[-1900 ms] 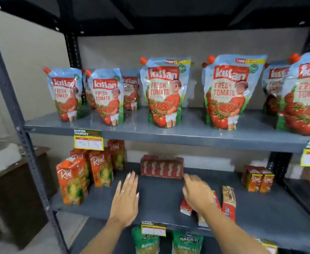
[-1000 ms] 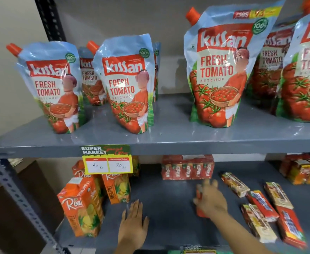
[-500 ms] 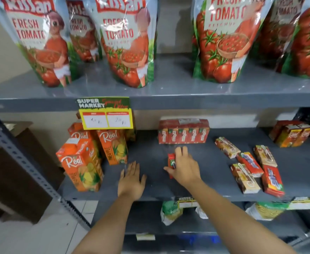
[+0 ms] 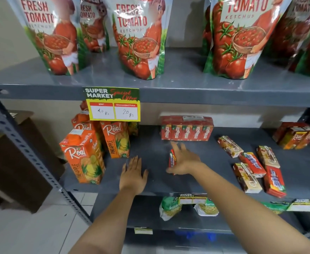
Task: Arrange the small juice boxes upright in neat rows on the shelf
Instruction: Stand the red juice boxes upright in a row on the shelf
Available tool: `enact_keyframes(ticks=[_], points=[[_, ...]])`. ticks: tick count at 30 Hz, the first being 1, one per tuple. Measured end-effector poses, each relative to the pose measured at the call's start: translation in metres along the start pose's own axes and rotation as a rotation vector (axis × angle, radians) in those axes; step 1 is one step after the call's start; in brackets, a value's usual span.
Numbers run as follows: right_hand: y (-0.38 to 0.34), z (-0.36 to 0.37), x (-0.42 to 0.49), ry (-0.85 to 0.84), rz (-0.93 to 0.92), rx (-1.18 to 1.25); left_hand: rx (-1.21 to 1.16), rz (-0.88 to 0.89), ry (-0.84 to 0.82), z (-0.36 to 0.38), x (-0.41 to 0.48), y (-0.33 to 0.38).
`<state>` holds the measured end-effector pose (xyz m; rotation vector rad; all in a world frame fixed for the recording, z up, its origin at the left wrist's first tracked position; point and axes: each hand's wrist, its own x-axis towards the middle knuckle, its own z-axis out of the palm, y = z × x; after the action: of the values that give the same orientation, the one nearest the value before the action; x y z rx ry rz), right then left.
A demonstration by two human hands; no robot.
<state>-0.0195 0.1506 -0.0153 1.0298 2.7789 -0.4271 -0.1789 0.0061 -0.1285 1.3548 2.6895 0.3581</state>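
A small red juice box (image 4: pixel 172 160) stands upright on the grey middle shelf (image 4: pixel 156 182). My right hand (image 4: pixel 184 160) rests against its right side, fingers spread toward the back; the motion is blurred. My left hand (image 4: pixel 133 174) lies flat and open on the shelf, to the left of the box. A wrapped row of red Maaza boxes (image 4: pixel 186 128) stands at the back. Several small juice boxes (image 4: pixel 253 167) lie flat on the right part of the shelf. Two or three more small boxes (image 4: pixel 297 136) stand at the far right back.
Tall orange Real pineapple cartons (image 4: pixel 84 158) stand at the shelf's left, behind a yellow price tag (image 4: pixel 114 105). Ketchup pouches (image 4: pixel 143 37) fill the upper shelf. Snack packets (image 4: pixel 170 208) sit on the shelf below. A dark wooden cabinet (image 4: pixel 13 162) is left of the rack upright.
My view has moved closer. My right hand has loosened on the upright red box, its fingers now spread toward the back row. My left hand stays flat.
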Motion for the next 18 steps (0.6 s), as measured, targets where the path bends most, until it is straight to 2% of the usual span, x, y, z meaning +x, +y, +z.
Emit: enact_keyframes(ticks=[2, 4, 8, 14, 18], points=[[0.004, -0.012, 0.002, -0.127, -0.069, 0.037, -0.005, 0.000, 0.003, 0.001, 0.000, -0.001], [0.009, -0.019, 0.004, -0.150, -0.131, 0.092, -0.007, -0.002, 0.006, 0.001, 0.000, 0.000], [0.015, -0.014, 0.009, -0.015, -0.114, 0.170, -0.007, -0.007, 0.017, 0.001, 0.000, 0.000], [0.017, 0.009, 0.011, 0.023, -0.087, 0.372, -0.003, -0.007, 0.032, 0.000, 0.000, 0.001], [0.004, 0.014, 0.013, 0.237, 0.107, 0.405, -0.005, 0.001, 0.037, -0.001, -0.001, 0.001]])
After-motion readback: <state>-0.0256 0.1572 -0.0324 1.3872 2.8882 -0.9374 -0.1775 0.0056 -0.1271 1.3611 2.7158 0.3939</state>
